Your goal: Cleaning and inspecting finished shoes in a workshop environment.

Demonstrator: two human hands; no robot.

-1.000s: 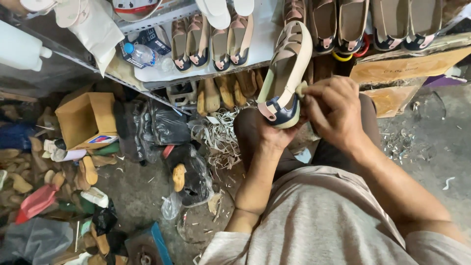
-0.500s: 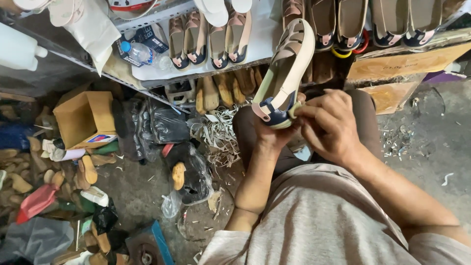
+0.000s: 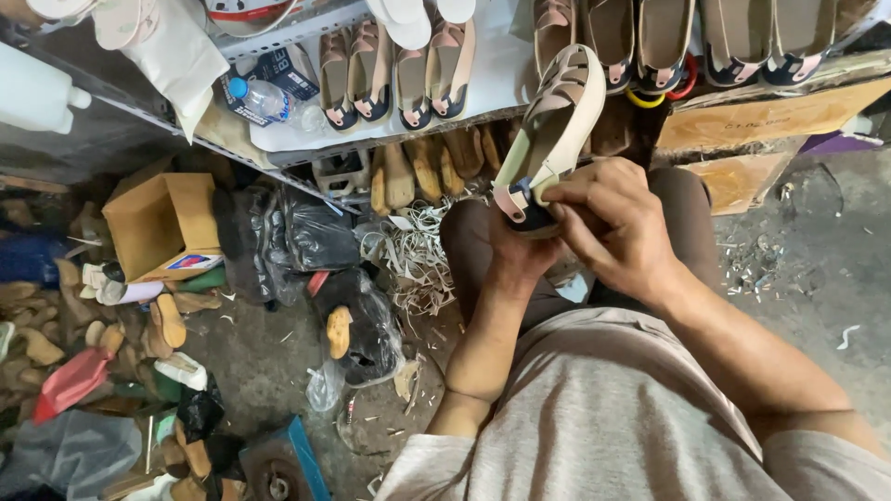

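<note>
The right hand (image 3: 608, 223) pinched the heel strap of a cream strappy sandal with a dark heel (image 3: 552, 139), its grip pressed together, while the left hand (image 3: 515, 250) cupped the heel from below, above the knees. Beyond, matching finished sandals (image 3: 394, 70) lined a white shelf (image 3: 492, 88).

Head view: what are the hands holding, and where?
One cream sandal, gripped at its heel end: left hand underneath, right hand pinching the heel strap.

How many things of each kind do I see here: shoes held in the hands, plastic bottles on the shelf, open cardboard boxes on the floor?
Shoe held in both hands (left hand, right hand): 1
Bottle on the shelf: 1
Open cardboard box on the floor: 1
Total: 3
</note>
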